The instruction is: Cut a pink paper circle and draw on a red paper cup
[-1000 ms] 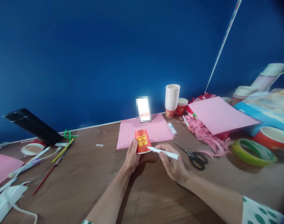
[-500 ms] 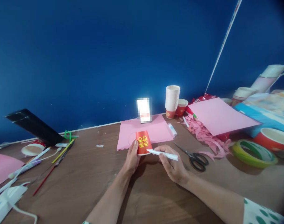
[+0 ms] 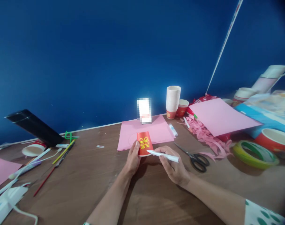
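Left hand (image 3: pixel 132 159) grips red cup (image 3: pixel 144 143) — yellow characters, unreadable; right hand (image 3: pixel 173 168) clasps white pen (image 3: pixel 163 155).

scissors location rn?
Head view, centre-right: the black-handled scissors lie open on the brown table, just right of the right hand holding the white pen, beside pink paper scraps.

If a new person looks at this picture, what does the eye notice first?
Probably the red paper cup, upside down at the table's middle, held by the left hand while the right hand puts a white pen to its rim. Behind it lies a pink paper sheet.
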`<act>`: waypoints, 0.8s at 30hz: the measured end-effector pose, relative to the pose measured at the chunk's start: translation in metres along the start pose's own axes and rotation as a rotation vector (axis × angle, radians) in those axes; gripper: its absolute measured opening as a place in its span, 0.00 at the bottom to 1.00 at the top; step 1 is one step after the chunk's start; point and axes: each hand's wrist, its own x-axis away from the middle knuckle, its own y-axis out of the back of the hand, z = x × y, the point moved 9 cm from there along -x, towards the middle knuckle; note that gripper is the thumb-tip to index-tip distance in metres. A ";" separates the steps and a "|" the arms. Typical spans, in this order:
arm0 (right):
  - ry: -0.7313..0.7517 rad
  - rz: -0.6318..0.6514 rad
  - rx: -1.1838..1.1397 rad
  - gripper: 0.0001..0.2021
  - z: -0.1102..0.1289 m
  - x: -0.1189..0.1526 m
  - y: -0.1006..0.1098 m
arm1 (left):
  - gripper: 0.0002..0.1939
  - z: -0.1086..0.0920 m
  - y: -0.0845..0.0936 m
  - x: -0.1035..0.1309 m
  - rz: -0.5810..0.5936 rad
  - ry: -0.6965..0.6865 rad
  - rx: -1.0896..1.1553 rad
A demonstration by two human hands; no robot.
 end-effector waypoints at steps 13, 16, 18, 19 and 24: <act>-0.011 -0.008 0.006 0.10 0.001 0.000 0.001 | 0.15 0.001 0.004 0.000 -0.032 0.006 0.005; -0.035 -0.031 0.025 0.10 -0.002 0.001 0.003 | 0.16 0.001 0.004 0.000 -0.044 0.017 0.010; -0.037 -0.027 0.025 0.10 -0.003 0.000 0.002 | 0.16 0.001 0.003 0.001 -0.036 0.023 0.011; -0.037 -0.026 0.021 0.09 -0.003 0.000 0.002 | 0.16 0.001 0.003 0.001 -0.039 0.024 0.010; -0.045 0.012 0.007 0.10 -0.003 0.001 -0.002 | 0.15 0.002 0.005 0.001 -0.078 0.031 0.021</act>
